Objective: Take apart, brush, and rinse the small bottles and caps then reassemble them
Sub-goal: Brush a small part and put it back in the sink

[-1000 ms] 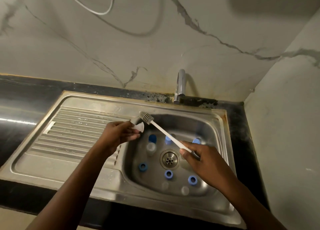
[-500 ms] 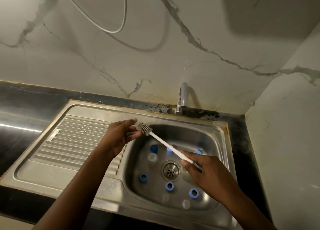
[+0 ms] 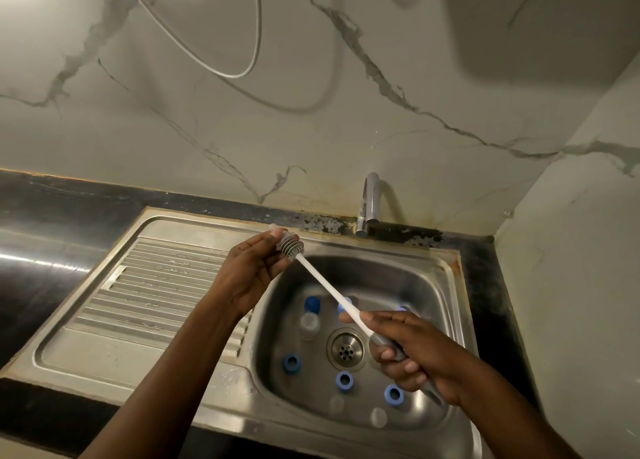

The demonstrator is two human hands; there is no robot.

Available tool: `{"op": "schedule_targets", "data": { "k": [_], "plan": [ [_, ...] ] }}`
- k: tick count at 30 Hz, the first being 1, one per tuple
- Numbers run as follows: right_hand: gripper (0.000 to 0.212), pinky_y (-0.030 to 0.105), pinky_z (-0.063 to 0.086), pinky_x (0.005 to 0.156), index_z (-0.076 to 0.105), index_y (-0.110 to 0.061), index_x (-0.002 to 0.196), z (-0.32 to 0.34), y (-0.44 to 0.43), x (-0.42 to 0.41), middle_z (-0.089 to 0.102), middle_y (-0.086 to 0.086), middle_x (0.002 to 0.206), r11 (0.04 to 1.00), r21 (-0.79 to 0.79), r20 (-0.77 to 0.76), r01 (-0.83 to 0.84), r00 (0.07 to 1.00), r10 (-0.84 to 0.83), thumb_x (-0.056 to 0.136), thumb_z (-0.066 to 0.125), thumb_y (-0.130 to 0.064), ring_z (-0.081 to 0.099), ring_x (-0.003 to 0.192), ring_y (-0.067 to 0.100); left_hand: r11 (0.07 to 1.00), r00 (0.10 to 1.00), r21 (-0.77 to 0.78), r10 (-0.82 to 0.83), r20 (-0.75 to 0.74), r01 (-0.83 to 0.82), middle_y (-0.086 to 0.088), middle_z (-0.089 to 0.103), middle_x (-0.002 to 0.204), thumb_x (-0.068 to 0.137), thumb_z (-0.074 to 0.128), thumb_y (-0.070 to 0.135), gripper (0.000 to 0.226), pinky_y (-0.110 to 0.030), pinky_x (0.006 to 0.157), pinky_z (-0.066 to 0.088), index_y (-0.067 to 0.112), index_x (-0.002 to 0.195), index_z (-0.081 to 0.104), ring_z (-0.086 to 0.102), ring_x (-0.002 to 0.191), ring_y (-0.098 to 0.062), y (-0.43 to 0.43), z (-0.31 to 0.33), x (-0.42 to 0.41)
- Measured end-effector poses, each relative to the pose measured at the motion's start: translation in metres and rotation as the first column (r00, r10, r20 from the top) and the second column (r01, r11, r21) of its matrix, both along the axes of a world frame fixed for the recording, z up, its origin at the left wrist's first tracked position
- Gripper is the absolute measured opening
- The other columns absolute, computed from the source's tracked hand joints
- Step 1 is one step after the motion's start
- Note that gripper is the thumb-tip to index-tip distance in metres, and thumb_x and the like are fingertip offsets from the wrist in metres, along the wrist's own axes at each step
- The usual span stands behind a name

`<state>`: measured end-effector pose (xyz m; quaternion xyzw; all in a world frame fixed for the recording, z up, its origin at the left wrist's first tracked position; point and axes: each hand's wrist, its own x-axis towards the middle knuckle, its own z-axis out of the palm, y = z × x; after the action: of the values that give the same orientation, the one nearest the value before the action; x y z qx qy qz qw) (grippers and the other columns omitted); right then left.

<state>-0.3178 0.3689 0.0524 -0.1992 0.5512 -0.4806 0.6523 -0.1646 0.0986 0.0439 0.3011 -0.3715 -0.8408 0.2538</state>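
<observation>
The bottle point(image 3: 276, 233) is up and left of the drain point(image 3: 345, 348), pinched in the left hand point(image 3: 249, 271). Only its pale, clear end shows. The brush point(image 3: 290, 247) has a grey ribbed head, probably rubbery, which sits at that hand's fingertips. The right hand point(image 3: 412, 354), just right of the drain, wraps the grey grip of the thin white rod. I would keep rod and bottle in one line and twist gently. Blue caps point(image 3: 344, 381) and clear bottles point(image 3: 309, 323) lie around the drain in the steel sink point(image 3: 443, 285).

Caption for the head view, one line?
Over the sink, left hand holds a small clear piece to the brush; right hand grips its handle.
</observation>
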Motion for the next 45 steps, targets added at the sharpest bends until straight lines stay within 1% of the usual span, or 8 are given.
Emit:
{"op": "schedule_targets", "data": {
  "k": [8, 16, 19, 25, 30, 34, 39, 45],
  "plan": [
    [0.030, 0.022, 0.032, 0.040, 0.074, -0.042, 0.120, 0.000, -0.016, 0.011, 0.050, -0.005, 0.061, 0.994, -0.106, -0.422, 0.031, 0.904, -0.073, 0.098, 0.061, -0.058, 0.037, 0.044, 0.006, 0.996, 0.996, 0.074, 0.045, -0.079, -0.040, -0.024, 0.069, 0.135, 0.102, 0.067, 0.026, 0.036, -0.043, 0.093, 0.064, 0.003, 0.130, 0.066, 0.070, 0.125, -0.036, 0.001, 0.001, -0.003],
    [0.059, 0.016, 0.017, 0.042, 0.059, -0.020, 0.148, -0.009, -0.009, 0.008, 0.060, -0.004, 0.072, 0.964, 0.018, -0.866, -0.267, -0.486, -0.118, 0.091, 0.073, -0.025, 0.037, 0.046, 0.004, 0.954, 0.945, 0.026, 0.293, 0.149, -0.300, -0.022, 0.078, 0.112, 0.099, 0.073, 0.027, 0.034, -0.044, 0.090, 0.065, 0.000, 0.119, 0.070, 0.078, 0.105, -0.034, 0.014, -0.003, -0.011],
    [0.050, 0.024, 0.041, 0.044, 0.051, -0.033, 0.154, -0.011, -0.015, 0.012, 0.063, -0.007, 0.078, 0.978, -0.022, -0.952, -0.208, -0.294, -0.084, 0.105, 0.056, -0.039, 0.048, 0.050, 0.007, 0.943, 0.930, -0.018, 0.332, 0.157, -0.333, -0.022, 0.079, 0.109, 0.101, 0.071, 0.026, 0.032, -0.041, 0.085, 0.066, 0.000, 0.119, 0.070, 0.079, 0.102, -0.033, 0.015, -0.002, -0.010],
    [0.027, 0.022, 0.032, 0.041, 0.073, -0.041, 0.125, -0.006, -0.017, 0.021, 0.052, 0.000, 0.069, 0.986, -0.149, -0.336, 0.073, 0.934, -0.120, 0.101, 0.063, -0.050, 0.037, 0.046, 0.006, 0.977, 0.976, -0.027, 0.207, -0.069, -0.210, -0.025, 0.073, 0.127, 0.105, 0.065, 0.024, 0.039, -0.043, 0.097, 0.062, -0.003, 0.133, 0.064, 0.072, 0.120, -0.038, 0.007, 0.003, -0.006],
    [0.050, 0.014, 0.023, 0.040, 0.067, -0.031, 0.139, 0.001, -0.006, 0.013, 0.039, -0.005, 0.071, 0.999, 0.009, 0.289, -0.050, 0.956, 0.045, 0.095, 0.069, -0.055, 0.025, 0.047, 0.001, 0.990, 0.983, 0.072, 0.131, -0.129, -0.122, -0.023, 0.071, 0.129, 0.105, 0.064, 0.026, 0.033, -0.042, 0.099, 0.061, 0.002, 0.129, 0.065, 0.069, 0.126, -0.036, 0.008, 0.003, -0.006],
    [0.034, 0.018, 0.028, 0.040, 0.073, -0.039, 0.127, 0.002, -0.007, 0.019, 0.046, -0.004, 0.066, 1.000, 0.006, -0.096, -0.002, 0.995, 0.002, 0.101, 0.061, -0.057, 0.031, 0.046, 0.003, 0.981, 0.982, 0.055, 0.187, -0.004, -0.186, -0.023, 0.074, 0.125, 0.105, 0.064, 0.022, 0.032, -0.046, 0.103, 0.060, 0.001, 0.128, 0.066, 0.073, 0.118, -0.036, 0.016, -0.003, -0.009],
    [0.036, 0.018, 0.045, 0.054, 0.062, -0.041, 0.139, -0.004, -0.007, 0.028, 0.060, -0.016, 0.068, 0.998, -0.048, -0.973, -0.038, 0.229, -0.038, 0.106, 0.049, -0.052, 0.056, 0.055, 0.003, 0.951, 0.937, -0.028, 0.308, 0.165, -0.308, -0.020, 0.079, 0.113, 0.103, 0.067, 0.022, 0.028, -0.049, 0.102, 0.059, 0.002, 0.122, 0.069, 0.077, 0.108, -0.035, 0.027, -0.010, -0.014],
    [0.063, 0.022, 0.049, 0.047, 0.056, -0.032, 0.150, -0.011, 0.000, 0.015, 0.067, -0.010, 0.081, 0.979, 0.089, -0.902, -0.181, -0.432, 0.002, 0.091, 0.079, -0.037, 0.061, 0.060, 0.006, 0.949, 0.933, -0.003, 0.311, 0.183, -0.316, -0.019, 0.079, 0.112, 0.105, 0.065, 0.022, 0.027, -0.050, 0.103, 0.058, 0.003, 0.125, 0.068, 0.077, 0.108, -0.034, 0.025, -0.013, -0.017]
  ]
}}
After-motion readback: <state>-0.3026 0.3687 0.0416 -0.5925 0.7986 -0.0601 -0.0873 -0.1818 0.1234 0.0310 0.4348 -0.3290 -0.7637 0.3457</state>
